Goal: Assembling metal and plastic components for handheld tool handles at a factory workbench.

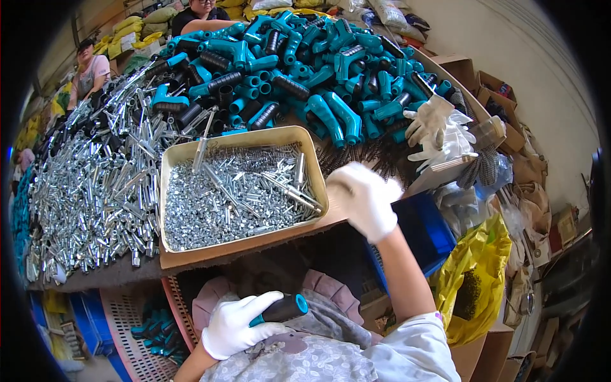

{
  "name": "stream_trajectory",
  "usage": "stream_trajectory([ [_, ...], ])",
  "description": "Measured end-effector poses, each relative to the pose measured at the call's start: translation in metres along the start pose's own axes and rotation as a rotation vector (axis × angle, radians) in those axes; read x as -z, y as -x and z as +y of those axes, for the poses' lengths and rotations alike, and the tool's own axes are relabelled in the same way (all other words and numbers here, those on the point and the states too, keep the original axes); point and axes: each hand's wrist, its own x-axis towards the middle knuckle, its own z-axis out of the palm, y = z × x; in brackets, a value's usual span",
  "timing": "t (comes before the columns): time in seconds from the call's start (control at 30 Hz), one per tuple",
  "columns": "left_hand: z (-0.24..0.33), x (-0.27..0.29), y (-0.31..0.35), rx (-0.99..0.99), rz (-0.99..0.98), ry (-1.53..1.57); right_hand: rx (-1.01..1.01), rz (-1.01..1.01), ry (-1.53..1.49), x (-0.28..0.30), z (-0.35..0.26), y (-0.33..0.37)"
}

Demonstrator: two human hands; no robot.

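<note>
My left hand (245, 325), in a white glove, is wrapped around a teal-and-black plastic handle (287, 309) low in front of my apron; its round teal end faces right. My right hand (366, 200), also gloved in white, is over the table edge just right of the cream tray (318, 184). Motion smears its fingers, so whether it holds anything cannot be made out. Small metal pieces (210, 216) fill the tray, with several longer metal rods lying across them. Dark springs (375, 159) lie on the table beyond my right hand.
Teal and black pistol-shaped housings (286, 70) are heaped at the back. Loose metal tubes (95, 191) cover the left side. White gloves (442, 134) lie at the right. Below are a blue bin (439, 226), a yellow bag (474, 274) and a pink basket (137, 325). Two people sit across the table.
</note>
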Motion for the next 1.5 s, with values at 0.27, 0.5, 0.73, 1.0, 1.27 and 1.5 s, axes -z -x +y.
stream_trajectory([
  [0.27, -0.003, 0.0, 0.006, 0.048, 0.01, 0.044, 0.005, -0.205, 0.461, -0.015, 0.073, -0.005],
  [0.5, -0.003, 0.0, 0.011, 0.082, 0.053, 0.063, -0.022, 0.08, 0.347, 0.0, 0.062, 0.008],
  [0.73, 0.002, 0.003, 0.005, 0.306, 0.094, 0.252, -0.108, -0.185, -0.562, 0.007, -0.058, 0.056],
  [1.0, 0.002, 0.008, 0.0, 0.192, -0.036, 0.09, 0.153, -0.223, -0.578, -0.018, -0.1, 0.065],
  [1.27, -0.004, 0.002, 0.009, 0.232, 0.176, 0.259, -0.087, 0.193, -0.012, -0.016, -0.011, 0.035],
  [1.5, -0.014, 0.001, 0.022, 0.173, 0.219, 0.154, -0.294, 0.012, 0.358, -0.048, 0.046, 0.012],
])
